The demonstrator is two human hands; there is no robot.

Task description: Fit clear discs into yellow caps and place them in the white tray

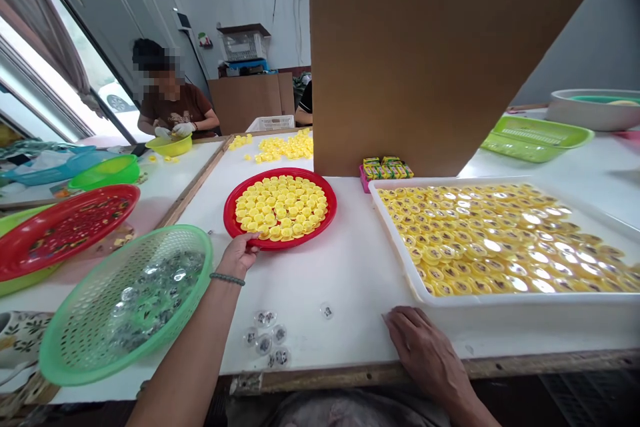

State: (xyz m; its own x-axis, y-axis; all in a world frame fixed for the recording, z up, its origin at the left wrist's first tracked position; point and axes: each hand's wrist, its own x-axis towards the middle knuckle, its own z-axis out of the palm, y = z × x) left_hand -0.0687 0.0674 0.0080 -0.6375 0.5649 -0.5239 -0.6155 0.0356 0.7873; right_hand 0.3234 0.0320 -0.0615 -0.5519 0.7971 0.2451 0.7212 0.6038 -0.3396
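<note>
My left hand (241, 253) grips the near left rim of a round red tray (331, 215), thumb and fingers closed on its edge. Small yellow cups (280, 203) fill that tray. My right hand (417, 340) rests on the white table near its front edge, below the large white tray (425, 299); its fingers are bent and partly hidden, so what is under them cannot be made out. Rows of yellow pieces with clear shiny tops (460, 247) lie in the white tray. Between my hands are several clear round lids (264, 344) and a single one (327, 310).
A green mesh basket (55, 347) of clear lids and a red tray (125, 203) stand at left. A cardboard sheet (425, 60) rises behind a pink box of small packets (387, 168). Across the table, a gloved person (177, 103) works over a yellow bowl (173, 147).
</note>
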